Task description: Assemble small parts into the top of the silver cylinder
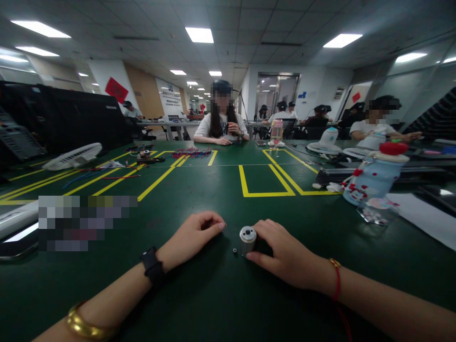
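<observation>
A silver metal cylinder [247, 242] with small holes in its top stands upright on the green table [213, 304]. My right hand [281, 251] is wrapped round its right side, thumb at the front and fingers behind. Just left of the cylinder's base lies a tiny metal ring or nut [234, 250]. My left hand [199, 232] rests on the table further left, with its thumb and index finger brought together near the tips. Whether anything small sits between those fingertips is too small to make out.
At the right stand a blue bottle [374, 175] with a red lid and a small clear box [377, 213]. Coloured wires [192, 153] lie beyond yellow tape outlines. A white-edged device [17, 223] is at the left. A person [221, 126] sits opposite.
</observation>
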Available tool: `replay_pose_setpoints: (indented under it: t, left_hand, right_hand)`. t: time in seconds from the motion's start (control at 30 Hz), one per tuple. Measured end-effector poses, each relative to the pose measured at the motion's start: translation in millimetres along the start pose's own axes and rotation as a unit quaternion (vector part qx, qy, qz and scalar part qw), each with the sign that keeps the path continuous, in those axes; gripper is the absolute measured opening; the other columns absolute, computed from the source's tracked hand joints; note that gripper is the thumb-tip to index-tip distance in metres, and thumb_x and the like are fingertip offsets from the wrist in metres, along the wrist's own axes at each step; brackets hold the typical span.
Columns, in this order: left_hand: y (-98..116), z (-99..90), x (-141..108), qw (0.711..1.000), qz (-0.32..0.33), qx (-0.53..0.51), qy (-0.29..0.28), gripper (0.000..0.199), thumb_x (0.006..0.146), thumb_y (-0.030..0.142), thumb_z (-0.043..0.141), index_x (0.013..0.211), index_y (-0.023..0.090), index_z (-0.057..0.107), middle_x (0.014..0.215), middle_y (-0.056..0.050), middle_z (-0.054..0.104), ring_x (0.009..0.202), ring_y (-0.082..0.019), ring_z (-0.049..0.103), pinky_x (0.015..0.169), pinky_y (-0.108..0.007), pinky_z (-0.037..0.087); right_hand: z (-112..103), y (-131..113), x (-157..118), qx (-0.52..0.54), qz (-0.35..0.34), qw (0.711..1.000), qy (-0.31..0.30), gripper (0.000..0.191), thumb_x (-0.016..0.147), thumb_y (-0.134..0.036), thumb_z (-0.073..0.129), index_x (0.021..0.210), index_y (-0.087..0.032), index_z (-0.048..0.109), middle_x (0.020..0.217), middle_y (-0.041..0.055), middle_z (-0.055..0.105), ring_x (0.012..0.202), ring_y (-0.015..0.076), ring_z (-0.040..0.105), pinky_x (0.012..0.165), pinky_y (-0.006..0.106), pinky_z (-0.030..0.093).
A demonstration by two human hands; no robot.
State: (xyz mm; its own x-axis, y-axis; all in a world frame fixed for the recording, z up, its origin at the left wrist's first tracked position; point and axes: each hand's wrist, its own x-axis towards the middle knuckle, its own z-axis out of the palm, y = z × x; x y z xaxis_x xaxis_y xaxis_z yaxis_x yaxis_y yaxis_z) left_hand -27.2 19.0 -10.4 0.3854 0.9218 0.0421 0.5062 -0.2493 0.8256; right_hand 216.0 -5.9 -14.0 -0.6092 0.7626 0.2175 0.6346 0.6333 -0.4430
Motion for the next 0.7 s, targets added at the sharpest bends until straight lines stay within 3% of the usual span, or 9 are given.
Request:
replay_pose_setpoints:
  t: [0.17, 0.27, 0.5, 0.7]
  left_hand:
    - [4, 1.6, -2, 0.990, 0.082, 0.094, -0.059, 0.014, 0.083, 0.030, 0.059, 0.091, 0.020, 0.066, 0.096, -0.002, 0.062, 0.086, -0.018, 0.056, 0.077, -0.030, 0.044]
    - [7, 3.2, -5, 0.983, 0.117, 0.115, -0.080, 0.017, 0.078, 0.028, 0.067, 0.094, 0.023, 0.066, 0.101, -0.002, 0.060, 0.095, -0.019, 0.055, 0.084, -0.032, 0.042]
    - [8, 10.6, -6, 0.978, 0.122, 0.153, -0.066, 0.016, 0.078, 0.033, 0.068, 0.091, 0.024, 0.069, 0.099, -0.002, 0.061, 0.096, -0.020, 0.055, 0.086, -0.034, 0.040]
    - [9, 9.4, -5, 0.984, 0.117, 0.117, -0.069, 0.011, 0.082, 0.031, 0.064, 0.088, 0.023, 0.070, 0.099, -0.002, 0.061, 0.094, -0.018, 0.056, 0.085, -0.031, 0.042]
  right_hand:
    - [2, 1, 0, -0.005, -0.003, 1.000, 0.000, 0.023, 0.083, -0.033, 0.063, 0.100, -0.020, 0.054, 0.097, 0.0040, 0.057, 0.085, 0.0205, 0.047, 0.077, 0.035, 0.038]
    - [3, 1, 0, -0.005, -0.004, 1.000, 0.000, 0.023, 0.083, -0.032, 0.063, 0.100, -0.020, 0.054, 0.097, 0.0038, 0.057, 0.085, 0.0206, 0.047, 0.078, 0.035, 0.038]
    - [2, 2, 1, -0.002, -0.004, 1.000, -0.003, 0.023, 0.084, -0.034, 0.063, 0.099, -0.020, 0.053, 0.096, 0.0036, 0.056, 0.085, 0.0203, 0.047, 0.076, 0.034, 0.038]
    - [3, 2, 0, -0.006, -0.004, 1.000, -0.001, 0.022, 0.084, -0.034, 0.062, 0.097, -0.020, 0.054, 0.095, 0.0033, 0.056, 0.084, 0.0199, 0.047, 0.075, 0.034, 0.037]
